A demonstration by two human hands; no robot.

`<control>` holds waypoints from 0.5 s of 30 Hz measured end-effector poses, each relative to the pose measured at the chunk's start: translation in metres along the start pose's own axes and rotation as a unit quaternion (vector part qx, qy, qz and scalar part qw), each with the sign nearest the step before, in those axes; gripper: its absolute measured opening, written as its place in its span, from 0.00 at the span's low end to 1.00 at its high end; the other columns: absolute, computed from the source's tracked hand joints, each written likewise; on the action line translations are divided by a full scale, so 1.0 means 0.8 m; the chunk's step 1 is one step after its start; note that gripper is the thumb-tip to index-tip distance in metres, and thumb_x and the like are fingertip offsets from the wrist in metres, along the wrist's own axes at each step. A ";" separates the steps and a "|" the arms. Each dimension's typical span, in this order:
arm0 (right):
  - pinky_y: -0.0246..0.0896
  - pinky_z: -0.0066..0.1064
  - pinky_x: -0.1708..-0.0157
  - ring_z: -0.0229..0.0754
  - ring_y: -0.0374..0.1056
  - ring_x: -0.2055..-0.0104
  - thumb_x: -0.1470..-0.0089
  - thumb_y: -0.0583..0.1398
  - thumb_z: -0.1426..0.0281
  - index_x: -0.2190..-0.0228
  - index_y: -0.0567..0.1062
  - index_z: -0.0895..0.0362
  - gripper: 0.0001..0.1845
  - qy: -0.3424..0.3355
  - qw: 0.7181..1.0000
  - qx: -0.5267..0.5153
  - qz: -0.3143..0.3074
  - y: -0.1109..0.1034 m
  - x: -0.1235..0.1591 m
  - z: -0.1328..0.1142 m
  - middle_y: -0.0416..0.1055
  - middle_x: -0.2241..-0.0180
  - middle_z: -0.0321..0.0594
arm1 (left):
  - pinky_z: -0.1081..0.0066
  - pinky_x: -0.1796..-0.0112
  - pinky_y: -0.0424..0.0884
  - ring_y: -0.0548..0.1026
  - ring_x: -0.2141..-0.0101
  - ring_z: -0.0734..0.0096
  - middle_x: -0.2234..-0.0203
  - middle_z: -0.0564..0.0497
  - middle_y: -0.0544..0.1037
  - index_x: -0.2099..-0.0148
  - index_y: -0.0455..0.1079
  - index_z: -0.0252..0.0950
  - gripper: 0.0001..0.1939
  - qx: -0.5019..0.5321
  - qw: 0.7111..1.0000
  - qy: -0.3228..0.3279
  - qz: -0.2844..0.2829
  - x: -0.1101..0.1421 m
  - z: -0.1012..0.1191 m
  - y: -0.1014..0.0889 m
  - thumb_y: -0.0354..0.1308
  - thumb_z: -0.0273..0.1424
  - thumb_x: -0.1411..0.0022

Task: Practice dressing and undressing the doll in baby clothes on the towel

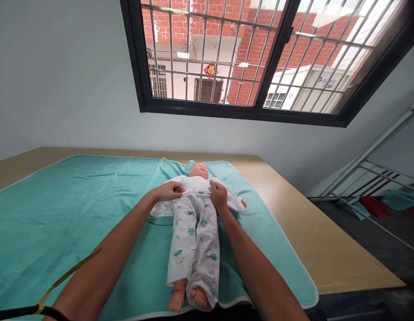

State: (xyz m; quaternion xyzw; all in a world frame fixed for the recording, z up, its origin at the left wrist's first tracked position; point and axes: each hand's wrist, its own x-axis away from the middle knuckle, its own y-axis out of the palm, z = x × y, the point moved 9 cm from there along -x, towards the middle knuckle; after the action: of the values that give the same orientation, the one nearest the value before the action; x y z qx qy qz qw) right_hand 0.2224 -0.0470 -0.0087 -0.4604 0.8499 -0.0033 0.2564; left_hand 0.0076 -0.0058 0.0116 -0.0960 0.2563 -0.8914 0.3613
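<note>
A baby doll [198, 171] lies on its back on a teal blanket [76, 223], head away from me, feet near the front edge. It wears a white top [195, 183] and white printed trousers [207, 232]. At the waist, my left hand [170, 190] pinches the waistband on the left side. My right hand [218, 193] is closed on the waistband at the right side. Both bare feet show below the trouser legs, the right one partly covered by its cuff. The doll's hand [243, 203] sticks out of the right sleeve; the left sleeve lies flat.
The blanket covers much of a wooden table [294, 223] set against a white wall. Above is a dark-framed window [200, 107] with metal bars. A metal rack [367, 174] with coloured cloths stands at right. A dark cable with a yellow tie [69, 271] crosses near my left forearm.
</note>
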 end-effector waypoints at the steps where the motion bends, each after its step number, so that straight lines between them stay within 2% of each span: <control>1: 0.44 0.28 0.75 0.34 0.47 0.77 0.42 0.52 0.53 0.83 0.52 0.55 0.26 -0.002 1.000 0.003 0.001 0.000 0.000 0.000 0.47 0.82 0.30 | 0.75 0.73 0.58 0.63 0.74 0.75 0.78 0.56 0.68 0.73 0.67 0.35 0.07 -0.007 1.000 0.002 0.001 -0.001 0.005 -0.002 0.61 0.31 0.56; 4: 0.43 0.29 0.75 0.34 0.46 0.77 0.41 0.51 0.53 0.82 0.52 0.55 0.26 -0.005 1.000 0.009 0.006 -0.002 0.003 -0.001 0.46 0.82 0.30 | 0.75 0.73 0.56 0.62 0.74 0.75 0.77 0.57 0.67 0.75 0.62 0.36 0.07 -0.024 0.999 0.004 0.023 -0.003 0.009 -0.001 0.58 0.29 0.57; 7: 0.42 0.29 0.75 0.34 0.46 0.77 0.41 0.51 0.53 0.82 0.51 0.55 0.26 -0.012 1.000 0.013 0.017 -0.004 0.007 -0.008 0.46 0.82 0.30 | 0.75 0.75 0.51 0.56 0.76 0.77 0.80 0.59 0.60 0.77 0.56 0.37 0.10 -0.040 0.998 0.003 0.049 -0.002 0.005 0.006 0.56 0.26 0.59; 10: 0.42 0.30 0.74 0.34 0.46 0.77 0.40 0.50 0.54 0.83 0.50 0.54 0.26 -0.021 0.999 0.016 0.023 -0.005 0.009 -0.017 0.46 0.82 0.30 | 0.74 0.76 0.48 0.52 0.77 0.77 0.81 0.60 0.54 0.78 0.51 0.38 0.13 -0.043 0.998 0.001 0.042 -0.002 0.000 0.012 0.55 0.25 0.61; 13: 0.46 0.29 0.73 0.35 0.48 0.76 0.40 0.49 0.54 0.83 0.52 0.54 0.25 -0.014 1.000 0.026 0.007 -0.004 0.009 -0.023 0.48 0.82 0.30 | 0.75 0.75 0.50 0.55 0.75 0.76 0.79 0.60 0.59 0.75 0.56 0.38 0.11 -0.039 0.999 -0.003 0.023 -0.004 -0.004 0.009 0.56 0.25 0.61; 15: 0.53 0.30 0.68 0.38 0.55 0.72 0.42 0.51 0.55 0.80 0.59 0.54 0.20 -0.002 0.999 0.043 0.017 -0.013 0.019 -0.024 0.57 0.79 0.33 | 0.75 0.75 0.52 0.58 0.75 0.75 0.78 0.59 0.62 0.74 0.60 0.38 0.10 -0.033 0.999 -0.009 0.001 -0.005 -0.008 0.007 0.57 0.25 0.62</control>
State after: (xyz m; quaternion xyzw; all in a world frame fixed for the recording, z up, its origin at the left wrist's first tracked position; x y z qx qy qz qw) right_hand 0.2157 -0.0696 0.0037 -0.4340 0.8562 -0.0348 0.2781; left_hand 0.0115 -0.0038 0.0032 -0.1161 0.2827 -0.8812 0.3607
